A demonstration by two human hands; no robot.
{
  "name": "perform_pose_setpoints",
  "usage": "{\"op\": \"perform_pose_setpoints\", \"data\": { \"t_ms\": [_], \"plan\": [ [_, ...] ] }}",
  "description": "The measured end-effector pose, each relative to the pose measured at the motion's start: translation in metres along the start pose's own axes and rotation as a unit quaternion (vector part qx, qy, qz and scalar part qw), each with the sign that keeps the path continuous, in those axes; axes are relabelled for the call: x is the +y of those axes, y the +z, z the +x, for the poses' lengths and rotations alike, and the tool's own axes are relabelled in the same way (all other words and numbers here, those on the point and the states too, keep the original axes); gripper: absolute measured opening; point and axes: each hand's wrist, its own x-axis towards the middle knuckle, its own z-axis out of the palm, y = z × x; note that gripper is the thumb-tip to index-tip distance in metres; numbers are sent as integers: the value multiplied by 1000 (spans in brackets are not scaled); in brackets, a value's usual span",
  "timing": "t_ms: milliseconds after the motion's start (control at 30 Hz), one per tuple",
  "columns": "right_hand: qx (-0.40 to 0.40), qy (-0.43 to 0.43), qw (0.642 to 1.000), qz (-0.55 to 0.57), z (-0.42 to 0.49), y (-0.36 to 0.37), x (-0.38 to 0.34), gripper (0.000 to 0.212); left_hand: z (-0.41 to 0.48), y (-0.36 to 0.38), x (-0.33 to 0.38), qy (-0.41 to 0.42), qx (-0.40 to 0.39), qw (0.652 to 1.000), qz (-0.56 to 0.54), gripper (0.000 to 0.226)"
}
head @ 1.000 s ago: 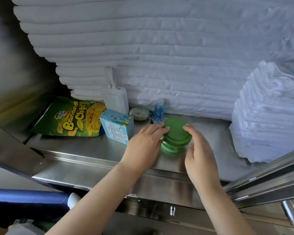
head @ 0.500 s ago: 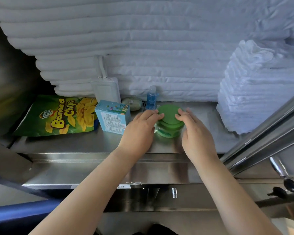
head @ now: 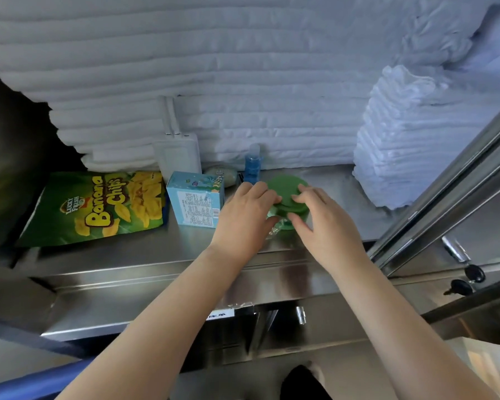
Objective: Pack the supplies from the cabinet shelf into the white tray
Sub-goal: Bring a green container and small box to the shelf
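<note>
A stack of round green discs (head: 285, 189) in clear wrap sits on the steel cabinet shelf (head: 127, 252). My left hand (head: 244, 216) holds its left side and my right hand (head: 322, 223) holds its right side, fingers curled over the top edges. Left of them stand a light blue carton (head: 195, 202), a green Banana Chips bag (head: 98, 206), a white power bank (head: 178, 154), a pale oval soap (head: 224, 174) and a small blue bottle (head: 252, 164). The white tray is out of view.
Folded white linens (head: 243, 82) fill the back of the shelf, and a smaller stack of white towels (head: 399, 145) stands at the right. An open steel cabinet door (head: 451, 197) with keys hangs at the right. A blue bar lies at lower left.
Both hands have closed in around the green stack, with the fingers now over its top. The camera view has shifted slightly.
</note>
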Motion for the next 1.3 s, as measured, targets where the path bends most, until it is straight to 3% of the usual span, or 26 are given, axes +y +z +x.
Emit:
{"op": "perform_pose_setpoints", "data": {
  "t_ms": [167,333,500,767,1167,1300],
  "plan": [
    [-37,15,999,18,4,-5,11,33,2,7,1,28,16,999,-15,24],
    [28,-25,997,-67,-6,0,5,33,2,12,3,22,18,998,-48,15],
    [-5,13,999,-40,8,2,12,35,15,18,6,15,19,999,-49,11],
    [1,31,999,12,36,13,25,39,31,29,8,-14,57,998,-23,20],
    [18,14,999,47,54,25,30,39,44,36,0,-42,52,998,23,20],
    [0,10,999,46,53,18,30,42,40,29,8,-40,31,997,55,32]
  ]
}}
